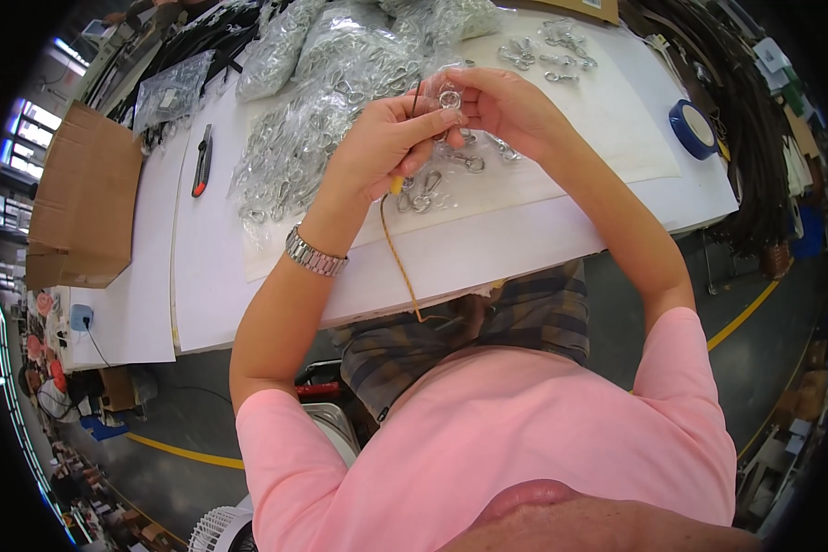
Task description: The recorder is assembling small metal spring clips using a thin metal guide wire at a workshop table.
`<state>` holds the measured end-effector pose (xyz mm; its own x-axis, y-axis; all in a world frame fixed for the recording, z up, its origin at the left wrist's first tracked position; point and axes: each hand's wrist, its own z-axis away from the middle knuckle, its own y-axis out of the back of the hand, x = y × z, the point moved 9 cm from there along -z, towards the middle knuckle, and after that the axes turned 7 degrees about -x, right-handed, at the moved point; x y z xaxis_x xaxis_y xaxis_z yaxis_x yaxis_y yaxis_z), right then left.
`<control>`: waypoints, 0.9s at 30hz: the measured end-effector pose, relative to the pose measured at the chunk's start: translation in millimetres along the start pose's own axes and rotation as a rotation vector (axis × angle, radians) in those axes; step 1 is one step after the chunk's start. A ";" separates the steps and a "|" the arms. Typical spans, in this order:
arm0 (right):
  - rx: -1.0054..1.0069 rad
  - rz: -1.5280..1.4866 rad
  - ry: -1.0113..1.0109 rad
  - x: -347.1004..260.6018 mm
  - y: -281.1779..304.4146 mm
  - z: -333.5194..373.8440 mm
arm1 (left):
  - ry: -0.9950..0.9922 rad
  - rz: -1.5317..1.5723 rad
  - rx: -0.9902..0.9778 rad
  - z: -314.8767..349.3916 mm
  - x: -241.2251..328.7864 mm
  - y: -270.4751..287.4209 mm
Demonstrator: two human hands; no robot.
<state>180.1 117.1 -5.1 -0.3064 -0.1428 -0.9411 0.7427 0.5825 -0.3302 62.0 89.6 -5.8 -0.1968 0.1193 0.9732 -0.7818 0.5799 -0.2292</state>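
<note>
Over the white table, my two hands meet around a small shiny metal snap hook (449, 98) wrapped in clear plastic. My left hand (377, 138) is closed, thumb and fingers pinching the near side of the wrap. It also grips a thin dark-shafted tool with a yellow end (396, 185), whose kind I cannot tell. A thin tan cord (395, 248) hangs below that hand past the table edge. My right hand (511, 106) pinches the hook from the other side, its fingertips partly hidden. Several bagged snap hooks (423, 191) lie just below the hands.
Heaped clear bags of snap hooks (294, 147) fill the table's far left. More hooks (561, 46) lie at the far right. A red-and-black utility knife (202, 161) and a cardboard box (87, 198) are on the left; a blue tape roll (693, 129) sits by the right edge.
</note>
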 end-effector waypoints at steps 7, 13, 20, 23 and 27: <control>0.004 0.049 0.043 -0.9 13.1 0.3 | 0.007 -0.150 0.061 -0.6 4.6 8.8; 0.113 -0.128 0.053 -3.8 20.4 1.8 | -0.109 -0.167 0.153 3.6 23.4 15.0; 0.157 -0.106 0.057 -5.7 20.5 3.7 | -0.133 -0.099 0.240 8.6 27.8 26.7; 0.169 -0.078 0.061 -4.9 21.5 3.9 | -0.239 -0.154 0.307 13.6 39.4 20.1; 0.152 -0.041 0.061 -5.5 18.0 3.9 | -0.275 -0.227 0.380 16.9 42.8 22.7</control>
<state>197.5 125.2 -6.2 -0.3702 -0.1123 -0.9221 0.8091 0.4487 -0.3795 25.9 94.2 30.3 -0.1056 -0.2208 0.9696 -0.9723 0.2272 -0.0542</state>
